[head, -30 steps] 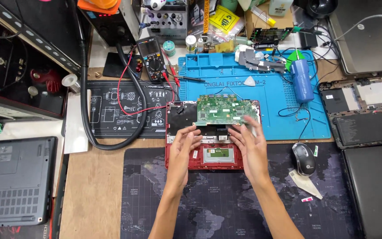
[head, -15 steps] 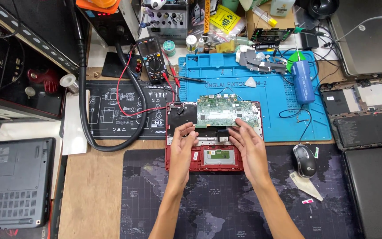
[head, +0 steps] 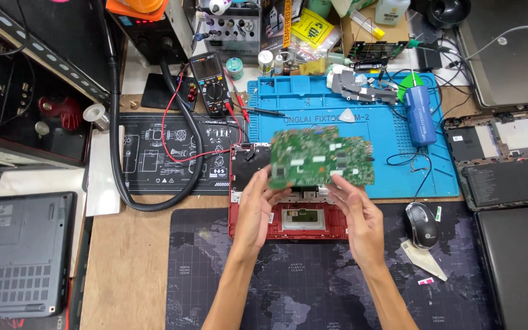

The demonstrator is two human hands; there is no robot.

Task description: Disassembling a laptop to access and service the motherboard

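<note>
An electronics repair workshop: a blue work mat (head: 349, 122) at upper centre, a multimeter (head: 210, 84) with red leads beside it, opened laptops (head: 16, 253) at the left and right edges, and bare circuit boards (head: 377, 50) among parts along the top.

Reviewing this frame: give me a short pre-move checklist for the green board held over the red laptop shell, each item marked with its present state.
1. Both hands on the circuit board: ok; left hand at its left edge, right hand under its lower right.
2. Board off the red laptop base: ok, it looks raised.
3. Cables trailing from the board: cannot tell.
4. Bare area on the blue mat: ok.
5. Multimeter leads away from the board: ok, lying to its left.
</note>
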